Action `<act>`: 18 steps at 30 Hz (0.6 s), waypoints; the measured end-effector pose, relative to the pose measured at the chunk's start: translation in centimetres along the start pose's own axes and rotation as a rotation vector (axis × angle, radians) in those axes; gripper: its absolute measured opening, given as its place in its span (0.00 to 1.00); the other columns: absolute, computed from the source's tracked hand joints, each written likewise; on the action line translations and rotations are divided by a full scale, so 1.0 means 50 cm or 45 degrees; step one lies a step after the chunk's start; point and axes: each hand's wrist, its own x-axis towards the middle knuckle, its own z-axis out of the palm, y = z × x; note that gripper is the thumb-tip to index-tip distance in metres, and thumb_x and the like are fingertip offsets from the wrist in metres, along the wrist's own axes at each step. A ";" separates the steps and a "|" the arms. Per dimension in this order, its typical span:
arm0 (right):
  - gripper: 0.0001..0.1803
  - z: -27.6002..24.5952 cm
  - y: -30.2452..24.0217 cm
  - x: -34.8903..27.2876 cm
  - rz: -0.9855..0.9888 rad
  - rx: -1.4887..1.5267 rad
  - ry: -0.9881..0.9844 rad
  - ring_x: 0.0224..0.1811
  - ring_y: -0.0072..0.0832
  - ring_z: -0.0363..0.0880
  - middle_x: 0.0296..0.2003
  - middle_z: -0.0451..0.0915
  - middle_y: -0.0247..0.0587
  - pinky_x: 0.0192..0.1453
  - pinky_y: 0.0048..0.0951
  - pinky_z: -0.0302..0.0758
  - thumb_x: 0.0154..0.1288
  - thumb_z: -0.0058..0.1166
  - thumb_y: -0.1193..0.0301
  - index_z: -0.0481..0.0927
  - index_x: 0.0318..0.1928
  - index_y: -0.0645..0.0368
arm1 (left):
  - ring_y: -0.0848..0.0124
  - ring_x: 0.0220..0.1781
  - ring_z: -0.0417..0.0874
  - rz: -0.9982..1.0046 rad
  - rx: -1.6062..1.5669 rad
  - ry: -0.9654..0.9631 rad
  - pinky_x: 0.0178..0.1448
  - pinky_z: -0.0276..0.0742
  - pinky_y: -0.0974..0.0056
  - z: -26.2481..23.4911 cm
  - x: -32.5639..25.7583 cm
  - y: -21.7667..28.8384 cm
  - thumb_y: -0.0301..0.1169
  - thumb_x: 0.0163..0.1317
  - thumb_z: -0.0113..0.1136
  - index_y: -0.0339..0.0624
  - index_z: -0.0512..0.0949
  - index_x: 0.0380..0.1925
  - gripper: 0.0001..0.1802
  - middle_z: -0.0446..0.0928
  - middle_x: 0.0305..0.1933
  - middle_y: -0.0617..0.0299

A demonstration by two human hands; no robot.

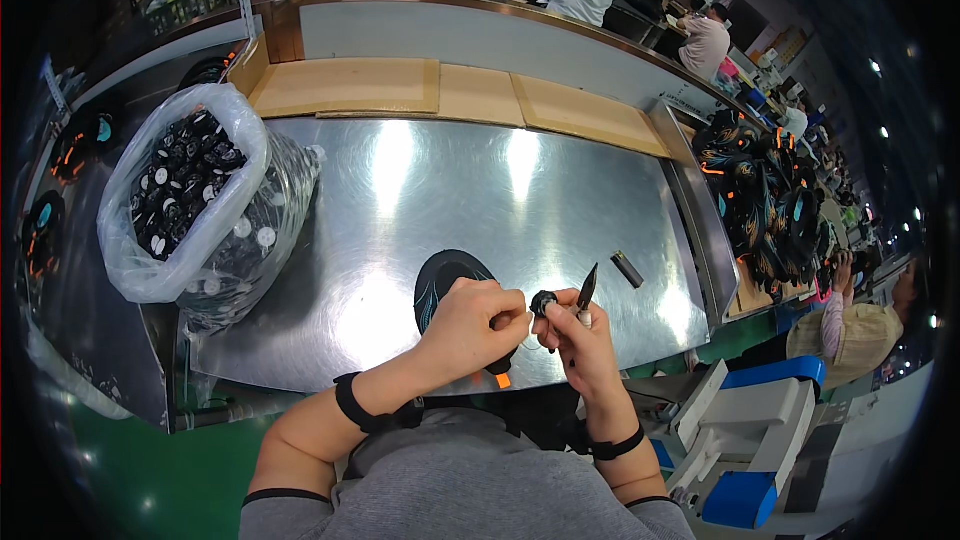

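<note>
Closest to the person, over the near edge of the shiny sheet-metal counter (450, 180), both hands meet. The left hand (472, 325) is curled, its fingers pressed together around the flat black oval shoe piece with teal line pattern (445, 278), which lies on the counter and runs under the hand toward an orange tab at the near edge. The right hand (580, 340) pinches a small black round knob (543, 303) between thumb and forefinger, right against the left hand's fingertips, while its other fingers grip a slim dark pointed tool (587, 290) that stands upright above the knuckles. Just beyond, toward the counter's right edge, lies a short dark cylinder (627, 269). At the left edge slumps an open clear plastic bag full of black and white round knobs (190, 195). Flat brown cardboard sheets (450, 90) line the far edge. Past the right edge sits a heap of dark patterned shoe uppers (760, 200).
</note>
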 end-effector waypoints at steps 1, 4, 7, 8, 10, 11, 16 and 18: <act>0.09 -0.006 -0.005 -0.001 0.010 -0.089 -0.017 0.23 0.15 0.69 0.27 0.80 0.41 0.28 0.18 0.66 0.64 0.55 0.73 0.76 0.42 0.65 | 0.67 0.25 0.72 -0.027 -0.013 -0.032 0.40 0.63 0.63 -0.002 0.000 -0.004 0.30 0.54 0.60 0.42 0.76 0.19 0.08 0.72 0.18 0.64; 0.09 -0.005 -0.008 -0.001 0.016 -0.257 -0.036 0.23 0.15 0.69 0.28 0.80 0.39 0.29 0.17 0.66 0.64 0.55 0.72 0.77 0.41 0.65 | 0.71 0.26 0.74 0.063 0.080 -0.061 0.38 0.66 0.66 -0.009 -0.003 -0.008 0.31 0.55 0.61 0.41 0.78 0.26 0.06 0.74 0.20 0.64; 0.09 0.004 -0.006 -0.007 -0.029 -0.394 -0.041 0.25 0.15 0.70 0.28 0.80 0.37 0.30 0.17 0.67 0.63 0.56 0.72 0.77 0.41 0.65 | 0.77 0.29 0.75 -0.500 -0.356 -0.187 0.39 0.68 0.70 -0.026 0.003 0.027 0.29 0.56 0.63 0.39 0.78 0.35 0.08 0.77 0.25 0.65; 0.09 0.010 -0.005 -0.009 -0.074 -0.457 -0.050 0.26 0.15 0.71 0.28 0.80 0.36 0.31 0.17 0.67 0.63 0.56 0.73 0.78 0.42 0.65 | 0.77 0.29 0.75 -0.505 -0.353 -0.189 0.39 0.68 0.70 -0.024 -0.002 0.018 0.29 0.56 0.63 0.39 0.78 0.35 0.08 0.77 0.25 0.65; 0.09 0.023 0.001 -0.017 -0.134 -0.549 -0.029 0.27 0.15 0.72 0.28 0.80 0.35 0.32 0.17 0.68 0.63 0.57 0.73 0.78 0.42 0.65 | 0.81 0.33 0.75 -0.529 -0.742 -0.328 0.41 0.68 0.74 -0.015 -0.017 -0.011 0.28 0.56 0.65 0.38 0.76 0.41 0.14 0.78 0.30 0.68; 0.09 0.028 0.003 -0.019 -0.197 -0.646 -0.009 0.29 0.15 0.74 0.28 0.79 0.34 0.34 0.17 0.69 0.63 0.57 0.73 0.78 0.42 0.65 | 0.80 0.35 0.74 -0.476 -0.780 -0.303 0.42 0.68 0.74 -0.011 -0.025 -0.015 0.27 0.56 0.65 0.38 0.75 0.43 0.15 0.77 0.34 0.68; 0.09 0.041 -0.002 -0.024 -0.337 -0.810 -0.029 0.33 0.18 0.78 0.29 0.80 0.34 0.39 0.19 0.72 0.64 0.56 0.75 0.77 0.44 0.65 | 0.81 0.36 0.75 -0.314 -0.537 -0.079 0.41 0.70 0.72 -0.012 -0.033 -0.012 0.29 0.60 0.62 0.36 0.73 0.46 0.16 0.77 0.33 0.65; 0.10 0.039 -0.002 -0.023 -0.413 -0.854 -0.032 0.34 0.19 0.79 0.30 0.81 0.35 0.40 0.20 0.73 0.64 0.55 0.76 0.76 0.45 0.65 | 0.78 0.42 0.77 -0.521 -1.188 0.110 0.49 0.73 0.71 -0.010 -0.030 -0.014 0.26 0.62 0.59 0.36 0.74 0.45 0.12 0.77 0.39 0.64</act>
